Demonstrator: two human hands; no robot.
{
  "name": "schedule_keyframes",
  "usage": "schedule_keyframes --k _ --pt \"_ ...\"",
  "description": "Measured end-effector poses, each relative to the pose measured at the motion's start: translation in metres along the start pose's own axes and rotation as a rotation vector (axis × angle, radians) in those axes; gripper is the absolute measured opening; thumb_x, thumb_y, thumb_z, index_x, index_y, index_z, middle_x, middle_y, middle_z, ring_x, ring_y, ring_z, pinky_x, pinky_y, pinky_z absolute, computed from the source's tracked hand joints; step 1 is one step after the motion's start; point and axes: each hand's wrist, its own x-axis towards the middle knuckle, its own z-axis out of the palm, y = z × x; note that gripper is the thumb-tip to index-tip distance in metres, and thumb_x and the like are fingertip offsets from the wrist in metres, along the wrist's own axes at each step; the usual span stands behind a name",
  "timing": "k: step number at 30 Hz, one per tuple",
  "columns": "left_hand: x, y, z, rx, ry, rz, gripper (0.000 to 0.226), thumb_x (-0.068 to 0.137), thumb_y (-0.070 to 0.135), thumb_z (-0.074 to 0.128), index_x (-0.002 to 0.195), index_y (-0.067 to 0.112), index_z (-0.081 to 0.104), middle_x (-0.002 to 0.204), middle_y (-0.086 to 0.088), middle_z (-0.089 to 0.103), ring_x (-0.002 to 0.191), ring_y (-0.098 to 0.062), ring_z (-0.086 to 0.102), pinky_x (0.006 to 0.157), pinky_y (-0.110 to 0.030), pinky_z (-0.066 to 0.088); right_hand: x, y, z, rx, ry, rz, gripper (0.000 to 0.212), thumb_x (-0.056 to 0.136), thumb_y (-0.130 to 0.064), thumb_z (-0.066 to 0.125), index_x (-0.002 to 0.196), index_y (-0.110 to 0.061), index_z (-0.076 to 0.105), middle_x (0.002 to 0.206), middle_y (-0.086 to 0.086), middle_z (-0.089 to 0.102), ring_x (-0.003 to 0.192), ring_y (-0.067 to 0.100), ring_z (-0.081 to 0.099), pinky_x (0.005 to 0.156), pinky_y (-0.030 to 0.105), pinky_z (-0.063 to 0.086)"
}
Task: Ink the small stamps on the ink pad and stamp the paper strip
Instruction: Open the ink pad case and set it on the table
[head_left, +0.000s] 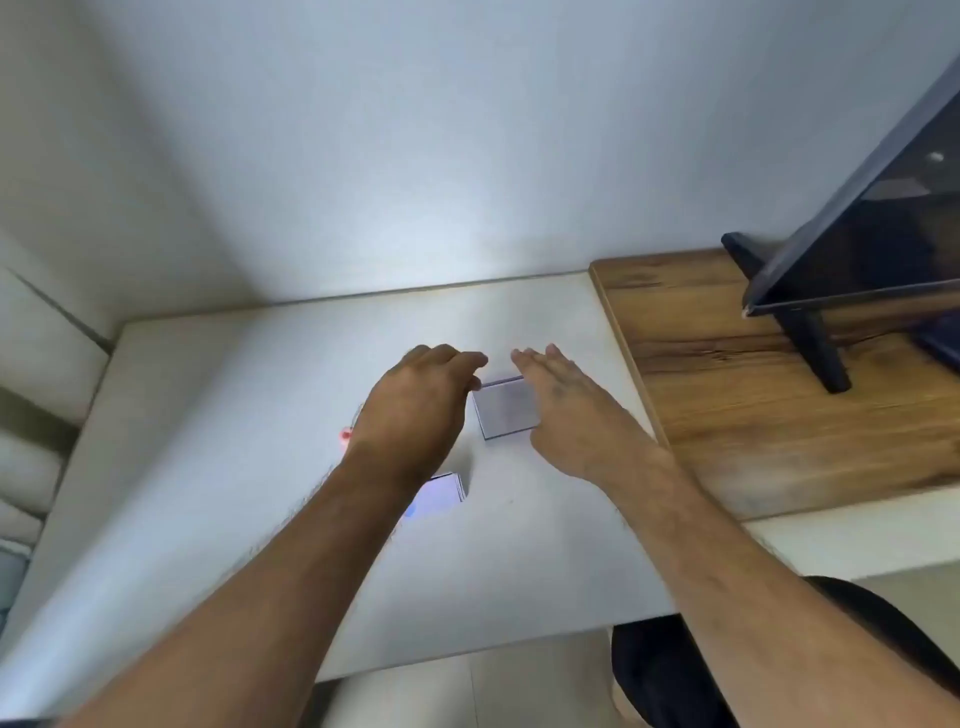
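Observation:
A pale rectangular ink pad (505, 408) with a dark rim lies flat on the white table (218, 415). My left hand (415, 405) hovers just left of it, fingers curled, fingertips near the pad's far left corner; whether it holds anything is hidden. My right hand (566, 410) reaches over the pad's right edge, fingers straight and together, palm down, holding nothing. A second pale rectangular piece with a blue spot (441, 493) lies nearer me, partly under my left forearm. A small red object (345, 435) peeks out left of my left wrist. The image is blurred.
A wooden board (753, 415) adjoins the table on the right, carrying a dark monitor (883, 234) on a black stand (821, 343). A white wall rises behind the table. A black chair seat (675, 670) shows below my right forearm.

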Motion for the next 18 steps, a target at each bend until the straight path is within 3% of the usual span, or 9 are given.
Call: schedule_keyframes --k 3,9,13,18 --pt "0.003 0.002 0.009 -0.024 -0.041 -0.047 0.023 0.088 0.006 0.061 0.104 0.02 0.071 0.089 0.003 0.071 0.082 -0.022 0.064 0.065 -0.027 0.043 0.009 0.006 -0.001 -0.062 -0.07 -0.009 0.081 0.081 0.001 0.049 0.151 -0.023 0.017 0.161 -0.003 0.015 0.149 0.017 0.002 0.118 0.035 0.019" --pt "-0.013 0.011 0.028 -0.059 -0.055 -0.084 0.011 0.083 0.013 0.07 0.093 0.016 0.073 0.08 -0.003 0.07 0.074 -0.026 0.063 0.061 -0.032 0.049 0.02 0.008 -0.001 -0.12 -0.082 -0.051 0.078 0.083 -0.007 0.057 0.15 -0.025 0.021 0.157 0.0 0.024 0.145 0.024 0.017 0.112 0.043 0.032" --pt "-0.02 0.009 0.038 -0.085 -0.044 -0.081 0.011 0.081 0.008 0.071 0.089 0.016 0.07 0.081 -0.001 0.067 0.076 -0.024 0.059 0.061 -0.027 0.042 0.023 0.01 0.001 -0.164 -0.051 -0.066 0.071 0.085 -0.008 0.055 0.147 -0.023 0.026 0.146 0.004 0.04 0.131 0.026 0.036 0.098 0.042 0.045" --pt "-0.026 0.014 0.044 -0.183 -0.017 -0.18 0.009 0.085 0.008 0.067 0.09 0.015 0.068 0.082 0.001 0.064 0.08 -0.022 0.056 0.065 -0.028 0.043 0.026 0.013 0.003 -0.18 -0.068 -0.064 0.062 0.083 -0.011 0.058 0.141 -0.021 0.037 0.134 0.004 0.05 0.123 0.025 0.043 0.094 0.037 0.045"
